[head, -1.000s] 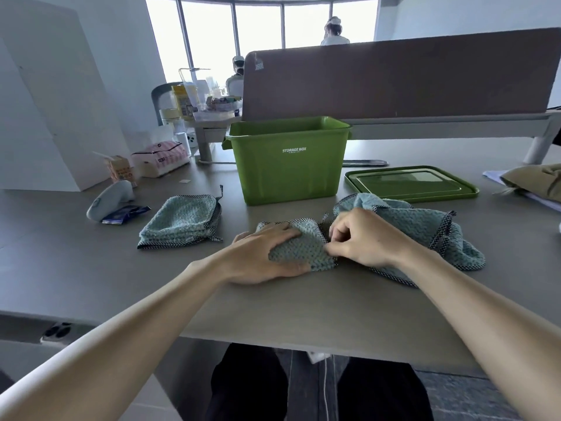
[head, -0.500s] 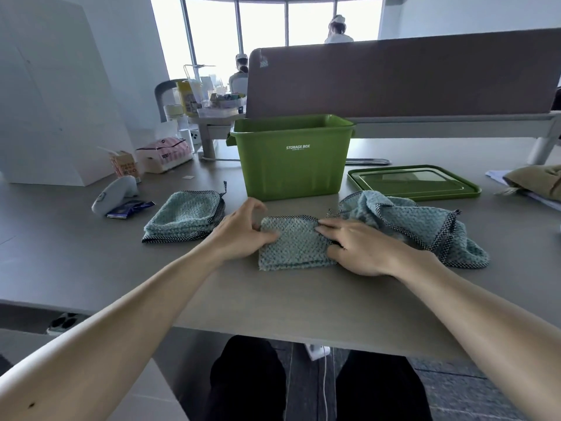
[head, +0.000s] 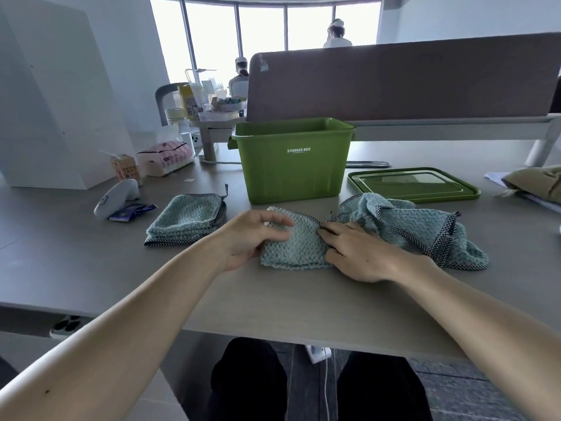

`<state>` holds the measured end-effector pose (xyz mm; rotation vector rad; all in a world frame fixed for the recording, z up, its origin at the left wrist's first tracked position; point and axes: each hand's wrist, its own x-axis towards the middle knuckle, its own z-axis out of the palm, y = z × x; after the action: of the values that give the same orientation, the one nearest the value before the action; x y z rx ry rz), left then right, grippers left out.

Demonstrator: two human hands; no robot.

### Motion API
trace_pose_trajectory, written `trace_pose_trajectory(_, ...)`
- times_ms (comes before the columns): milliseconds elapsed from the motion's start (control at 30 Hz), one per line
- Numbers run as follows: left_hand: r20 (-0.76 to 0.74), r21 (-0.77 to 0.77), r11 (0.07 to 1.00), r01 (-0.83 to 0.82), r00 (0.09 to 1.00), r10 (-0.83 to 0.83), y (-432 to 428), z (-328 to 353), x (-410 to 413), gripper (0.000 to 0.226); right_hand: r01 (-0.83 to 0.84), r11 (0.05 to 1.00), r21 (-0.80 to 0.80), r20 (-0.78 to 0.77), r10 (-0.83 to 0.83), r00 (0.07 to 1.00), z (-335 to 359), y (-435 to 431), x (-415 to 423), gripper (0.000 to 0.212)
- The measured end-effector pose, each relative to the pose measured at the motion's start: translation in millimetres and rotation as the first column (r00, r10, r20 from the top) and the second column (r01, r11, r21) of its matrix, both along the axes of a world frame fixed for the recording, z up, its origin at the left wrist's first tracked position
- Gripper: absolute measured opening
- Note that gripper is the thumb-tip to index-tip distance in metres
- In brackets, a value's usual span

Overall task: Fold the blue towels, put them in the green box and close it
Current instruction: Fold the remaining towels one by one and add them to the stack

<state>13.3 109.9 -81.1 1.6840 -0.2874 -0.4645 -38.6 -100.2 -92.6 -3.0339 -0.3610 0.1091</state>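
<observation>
A small folded blue towel (head: pixel 293 249) lies on the table in front of the green storage box (head: pixel 291 174), which stands open-topped. My left hand (head: pixel 253 238) grips the towel's left edge, fingers curled over its far corner. My right hand (head: pixel 356 253) rests on the towel's right edge with fingers nearly straight, pressing it down. A stack of folded blue towels (head: pixel 188 221) sits to the left. Crumpled blue towels (head: pixel 406 224) are heaped to the right, touching my right hand. The green lid (head: pixel 413 185) lies flat, right of the box.
A white handheld device (head: pixel 117 197) and a dark blue packet (head: pixel 133 211) lie at the left. A small carton (head: pixel 126 170) and a tissue pack (head: pixel 165 158) stand behind them. A brown divider panel (head: pixel 394 77) rises behind the box. Beige cloth (head: pixel 537 182) lies far right.
My left hand slid off the towel's top to its left edge and curled round it. My right hand uncurled and now lies flat on the right edge. The towel is a neat square.
</observation>
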Motion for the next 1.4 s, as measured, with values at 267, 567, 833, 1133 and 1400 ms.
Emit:
trace_pose_trajectory(267,0.332,0.083,0.995,0.062,0.939,-0.086,18,5,-2,0.07,0.007,0.878,0.479,0.147,-0.089,0.985,15,1,2,0.049)
trace_pose_trajectory(567,0.289,-0.171,0.97,0.174,0.95,-0.119,63,37,-4,0.081,0.341,-0.052,0.939,-0.331,0.143,0.933,35,64,29,0.085)
trace_pose_trajectory(833,0.234,-0.023,0.999,-0.027,0.972,0.032,124,53,24,0.079,0.156,0.016,0.988,-0.157,0.047,0.987,38,114,60,0.068)
trace_pose_trajectory(1133,0.157,-0.008,0.978,-0.207,0.966,0.206,166,51,61,0.085,0.099,0.229,0.969,-0.11,0.037,0.993,42,159,102,0.041)
trace_pose_trajectory(1400,0.249,0.269,0.901,-0.341,0.928,0.277,173,41,73,0.073,0.131,0.382,0.915,-0.174,0.079,0.982,28,179,122,0.058)
